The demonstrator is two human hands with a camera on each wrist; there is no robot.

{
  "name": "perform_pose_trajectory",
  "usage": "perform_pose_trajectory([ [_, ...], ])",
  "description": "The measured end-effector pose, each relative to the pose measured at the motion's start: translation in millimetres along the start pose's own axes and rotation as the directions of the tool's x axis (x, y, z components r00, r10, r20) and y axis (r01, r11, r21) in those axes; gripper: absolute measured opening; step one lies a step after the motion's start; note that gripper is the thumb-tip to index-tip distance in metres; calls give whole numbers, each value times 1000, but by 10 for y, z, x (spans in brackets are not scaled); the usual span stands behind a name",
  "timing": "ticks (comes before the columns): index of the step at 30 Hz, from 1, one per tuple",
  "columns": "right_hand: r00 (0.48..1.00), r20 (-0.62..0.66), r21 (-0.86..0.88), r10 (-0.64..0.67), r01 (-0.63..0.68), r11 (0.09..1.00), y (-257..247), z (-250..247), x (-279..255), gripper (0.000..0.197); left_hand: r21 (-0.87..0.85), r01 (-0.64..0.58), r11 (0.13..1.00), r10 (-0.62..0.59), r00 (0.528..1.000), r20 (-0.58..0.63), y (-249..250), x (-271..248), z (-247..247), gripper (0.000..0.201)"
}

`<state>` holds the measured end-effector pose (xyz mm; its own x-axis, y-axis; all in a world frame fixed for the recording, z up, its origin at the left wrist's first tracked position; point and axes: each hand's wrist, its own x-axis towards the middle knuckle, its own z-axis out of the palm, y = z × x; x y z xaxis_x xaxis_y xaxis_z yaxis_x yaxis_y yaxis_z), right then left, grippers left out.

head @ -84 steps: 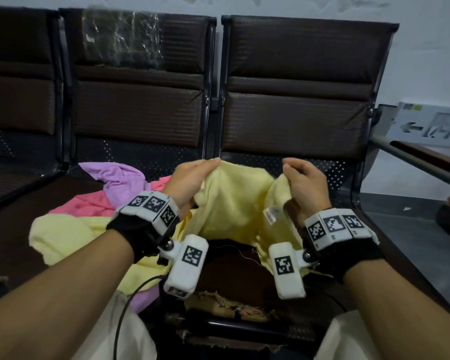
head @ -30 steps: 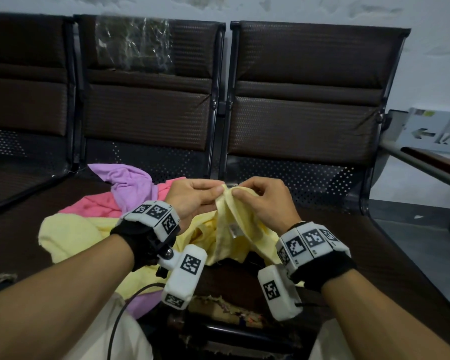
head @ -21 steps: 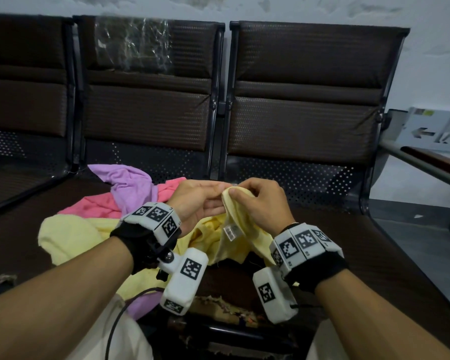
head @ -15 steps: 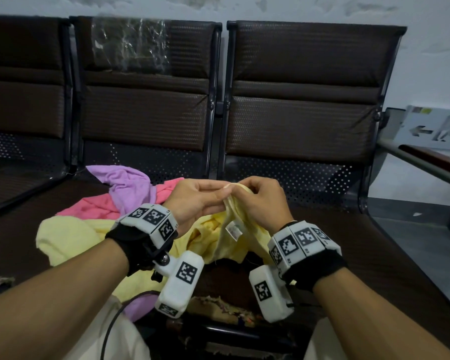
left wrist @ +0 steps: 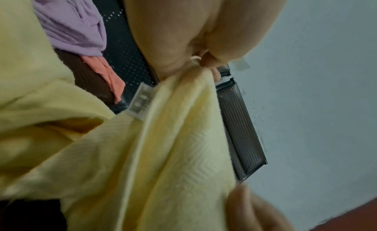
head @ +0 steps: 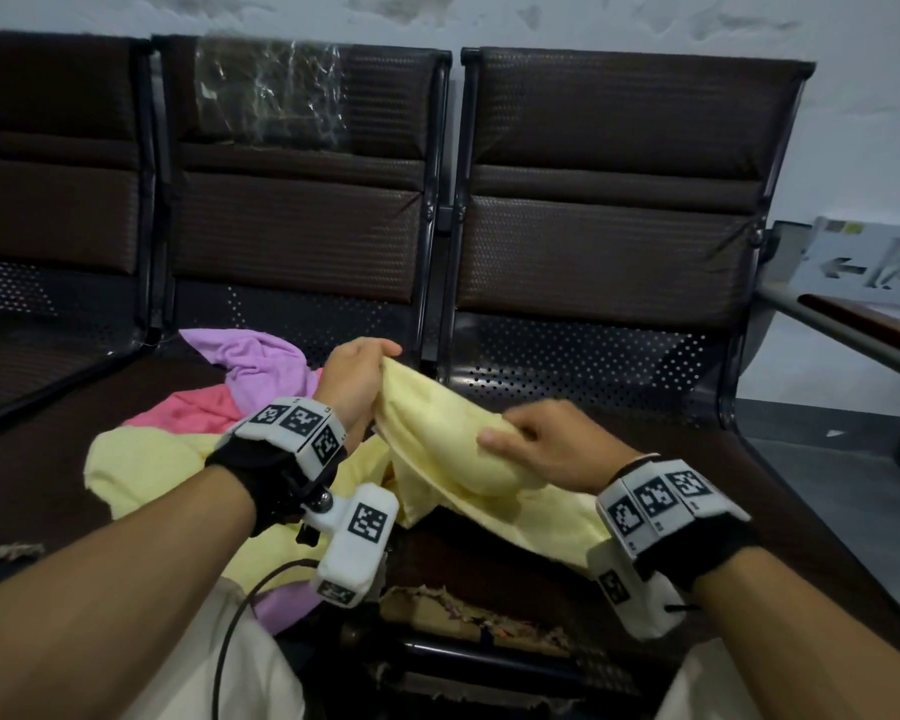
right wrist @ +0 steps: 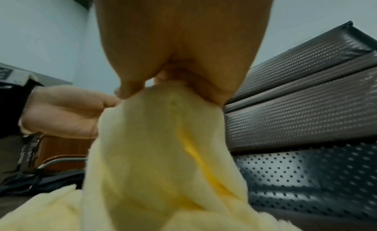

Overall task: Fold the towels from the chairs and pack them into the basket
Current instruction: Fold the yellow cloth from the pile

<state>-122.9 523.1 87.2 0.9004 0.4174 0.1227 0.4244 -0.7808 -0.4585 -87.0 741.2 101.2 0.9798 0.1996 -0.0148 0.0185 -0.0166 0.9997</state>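
Observation:
A pale yellow towel (head: pixel 437 449) hangs doubled over between my two hands above the brown seat. My left hand (head: pixel 365 376) pinches its gathered top corners, with the white label (left wrist: pixel 140 103) just below the pinch. My right hand (head: pixel 526 444) grips the towel's folded edge lower and to the right. The same towel (right wrist: pixel 163 145) fills the right wrist view, bunched under the fingers. A purple towel (head: pixel 255 356), a pink towel (head: pixel 188 413) and more yellow cloth (head: pixel 141 465) lie heaped on the seat to the left. No basket is in view.
A row of dark brown chairs (head: pixel 609 200) stands against the pale wall, their perforated backs right behind my hands. A metal armrest (head: pixel 848 335) runs along the right. The seat's front edge (head: pixel 468 615) is torn and frayed. A cable (head: pixel 240 626) hangs from my left wrist.
The hands were pinched together at the towel's top. Now the right hand has slid down and to the right along the towel, while the left keeps the corners and has lifted a little.

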Motion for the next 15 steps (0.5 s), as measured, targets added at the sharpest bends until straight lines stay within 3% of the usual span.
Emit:
perform_pose_trajectory([
  [2,973,230,-87,33,-13,996,80,37,-104,47,21,30,999,-30,999,-39,-20,48,-62,29],
  [4,907,406,-177,113,-43,983,180,63,-204,49,59,42,997,-40,998,-49,-23,70,-133,33],
  [7,802,552,-287,231,-77,955,292,64,-340,48,191,-22,981,21,1000,4,-30,39,-232,53],
  [10,775,530,-436,343,-98,895,351,25,-441,43,295,-85,952,78,996,34,-44,1,-315,54],
  [15,812,300,-644,500,-214,734,385,-159,-611,34,491,-138,860,133,990,45,-66,-8,-409,30],
])
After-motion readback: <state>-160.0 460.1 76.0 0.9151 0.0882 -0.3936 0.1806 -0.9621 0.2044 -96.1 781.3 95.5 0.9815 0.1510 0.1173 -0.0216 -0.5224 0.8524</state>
